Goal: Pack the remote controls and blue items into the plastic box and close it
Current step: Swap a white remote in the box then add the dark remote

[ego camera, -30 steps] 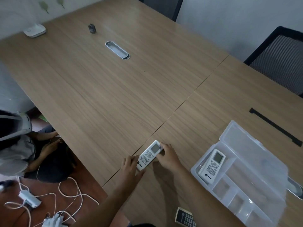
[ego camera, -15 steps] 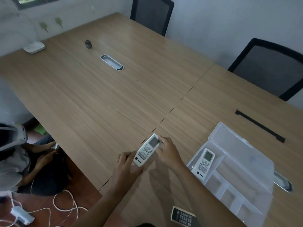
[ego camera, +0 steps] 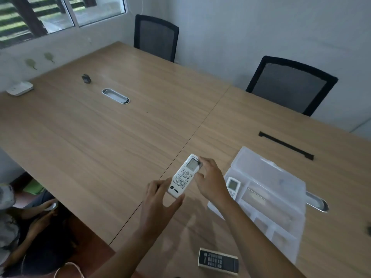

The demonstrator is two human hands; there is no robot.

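Seen from above a long wooden table (ego camera: 104,137). Far left of the hands, near the table's corner: a flat white device (ego camera: 19,88), then a small dark object (ego camera: 86,78) and an oval cable port (ego camera: 115,96). A wide bare stretch of wood between these and the hands.

Left hand (ego camera: 159,199) with fingers spread, thumb and fingertips pinching the lower end of a white remote control (ego camera: 185,175). Right hand (ego camera: 211,180) closed lightly on the same remote's upper right edge, beside its small screen. Remote held tilted, buttons facing up, apparently lifted clear of the table, though hard to judge from this angle.

Below the right forearm, near the table's front edge: a dark remote (ego camera: 218,260) lying flat.

Just right of the right hand: a clear plastic box (ego camera: 285,223), lid (ego camera: 267,171) hinged open away from the hands. Inside, a second white remote (ego camera: 233,186) in the nearest compartment, partly hidden by the right wrist. Remaining smaller compartments look bare.

Beyond the box: a black strip (ego camera: 286,145) on the wood, and a second port (ego camera: 317,202) at the box's right side. Two black mesh chairs (ego camera: 291,85) at the far edge.
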